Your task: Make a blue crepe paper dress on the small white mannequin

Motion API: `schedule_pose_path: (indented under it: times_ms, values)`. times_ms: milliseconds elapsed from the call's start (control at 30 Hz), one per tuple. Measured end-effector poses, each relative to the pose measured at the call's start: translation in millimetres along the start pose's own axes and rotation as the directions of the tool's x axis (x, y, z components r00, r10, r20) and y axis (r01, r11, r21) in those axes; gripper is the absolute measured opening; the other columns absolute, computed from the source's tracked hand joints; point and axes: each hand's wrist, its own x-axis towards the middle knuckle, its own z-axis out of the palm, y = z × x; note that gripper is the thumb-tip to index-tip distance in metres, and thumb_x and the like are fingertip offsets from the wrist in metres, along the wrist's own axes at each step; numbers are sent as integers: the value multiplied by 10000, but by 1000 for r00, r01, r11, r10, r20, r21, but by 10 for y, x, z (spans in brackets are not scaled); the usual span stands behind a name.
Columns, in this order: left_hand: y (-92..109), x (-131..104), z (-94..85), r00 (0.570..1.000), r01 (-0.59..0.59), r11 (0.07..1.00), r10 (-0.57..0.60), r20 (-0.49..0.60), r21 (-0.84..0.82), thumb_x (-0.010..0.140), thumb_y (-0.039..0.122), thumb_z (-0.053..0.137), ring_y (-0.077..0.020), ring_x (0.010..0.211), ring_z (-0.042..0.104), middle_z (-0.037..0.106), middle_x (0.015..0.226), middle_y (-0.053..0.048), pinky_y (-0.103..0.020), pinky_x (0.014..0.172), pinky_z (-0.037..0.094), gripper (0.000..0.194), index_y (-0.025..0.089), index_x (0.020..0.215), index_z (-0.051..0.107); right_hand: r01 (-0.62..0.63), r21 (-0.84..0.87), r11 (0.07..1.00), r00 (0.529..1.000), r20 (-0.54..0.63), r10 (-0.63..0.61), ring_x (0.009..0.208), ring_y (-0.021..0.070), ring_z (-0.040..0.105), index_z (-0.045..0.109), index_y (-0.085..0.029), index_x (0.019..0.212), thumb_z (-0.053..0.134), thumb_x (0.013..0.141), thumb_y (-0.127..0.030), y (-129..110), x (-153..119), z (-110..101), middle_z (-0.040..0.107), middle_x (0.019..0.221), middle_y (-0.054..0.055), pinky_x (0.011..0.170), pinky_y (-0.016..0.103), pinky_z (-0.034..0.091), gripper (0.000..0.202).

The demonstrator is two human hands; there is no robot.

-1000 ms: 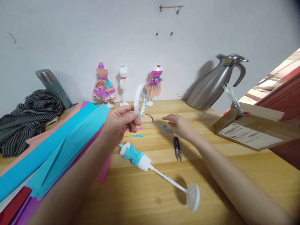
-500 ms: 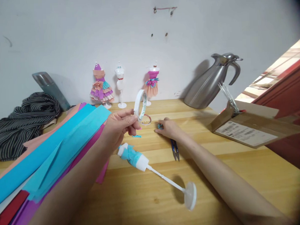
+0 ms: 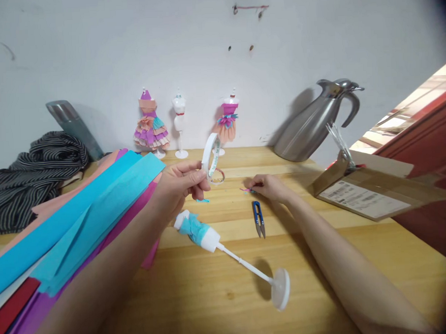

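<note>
My left hand [image 3: 188,182] pinches a roll of white tape [image 3: 208,155] upright above the table. Closed at the fingertips, my right hand [image 3: 266,187] rests on the wood with small pink and blue paper scraps [image 3: 248,190] at its fingers. Just below it lie blue thread snips [image 3: 258,219]. A small white mannequin on a stand [image 3: 211,239], its torso wrapped in blue paper, lies on its side in front of me. Behind the tape roll sits another thin ring [image 3: 218,176].
Coloured crepe paper strips [image 3: 80,212] and a striped cloth [image 3: 34,170] cover the left. Three small mannequins [image 3: 179,122] stand by the wall. A steel jug [image 3: 313,123] and a cardboard box [image 3: 364,190] are on the right, a flask [image 3: 75,129] at back left.
My right hand has moved to the right, uncovering the snips' handles and the pink and blue scraps. My left hand still holds the tape roll in nearly the same place.
</note>
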Motion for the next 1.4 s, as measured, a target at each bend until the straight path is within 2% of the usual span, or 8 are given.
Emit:
schedule_pose_path:
  times_ms: [367, 633, 867, 1033, 1167, 1267, 1333, 1400]
  values:
    - [2, -22, 72, 998, 53, 999, -53, -29, -7, 678, 296, 746, -47, 399, 501, 634, 546, 16, -163, 420, 399, 179, 135, 725, 684, -6, -54, 999, 1000, -18, 5, 751, 193, 619, 674, -152, 707, 568, 735, -100, -255, 54, 241, 698, 777, 94, 703, 256, 433, 122]
    - [27, 4, 8, 1000, 10, 1000, -10, -5, -10, 682, 301, 750, -47, 400, 509, 638, 547, 11, -160, 418, 406, 191, 131, 668, 664, -111, 22, 994, 983, -148, 113, 647, 156, 642, 651, -64, 1065, 372, 886, -205, -64, 209, 116, 715, 807, 106, 604, 239, 492, 360]
    - [-36, 27, -5, 999, 36, 999, -36, -30, 4, 673, 308, 741, -57, 388, 528, 657, 546, 4, -162, 402, 395, 204, 126, 751, 692, -16, -55, 998, 999, -39, 14, 791, 180, 630, 729, -166, 764, 571, 671, -93, -70, 551, 104, 724, 833, 59, 751, 239, 457, 197]
    - [-121, 34, 72, 997, 38, 974, -21, -77, 224, 609, 243, 756, -86, 378, 548, 653, 500, 1, -186, 399, 413, 223, 119, 789, 709, -3, -56, 998, 1000, 18, 4, 698, 161, 571, 649, -164, 640, 562, 653, -71, -232, 477, 131, 671, 707, 36, 685, 233, 411, 128]
    - [-144, 6, 111, 999, -12, 957, 26, -45, 291, 605, 265, 759, -90, 377, 548, 657, 505, 8, -207, 416, 462, 237, 126, 793, 722, -120, 20, 993, 993, -17, 120, 662, 147, 539, 602, -169, 712, 522, 756, -156, -278, -26, -35, 635, 686, 28, 628, 229, 398, 93]
    - [-113, -24, 132, 998, -58, 943, 67, -17, 329, 622, 277, 759, -101, 398, 572, 672, 530, 0, -209, 418, 471, 255, 127, 826, 729, -208, 104, 973, 972, -85, 217, 571, 140, 500, 566, -191, 817, 401, 882, -307, -306, -805, -295, 567, 628, 20, 584, 263, 393, 212]
    - [-79, -55, 157, 997, -77, 938, 83, -3, 339, 634, 270, 756, -108, 410, 584, 679, 548, -7, -220, 430, 487, 250, 130, 839, 734, -279, 257, 925, 902, -260, 344, 519, 140, 441, 497, -229, 698, 415, 882, -451, -318, -1488, -432, 485, 578, 16, 546, 302, 366, 300]
    - [-47, -95, 192, 997, -81, 936, 82, 12, 341, 641, 259, 753, -112, 411, 588, 680, 553, -7, -228, 436, 496, 235, 136, 840, 737, -377, 411, 830, 772, -355, 527, 495, 147, 387, 385, -254, 604, 389, 874, -558, -276, -2226, -443, 395, 566, 18, 503, 343, 314, 407]
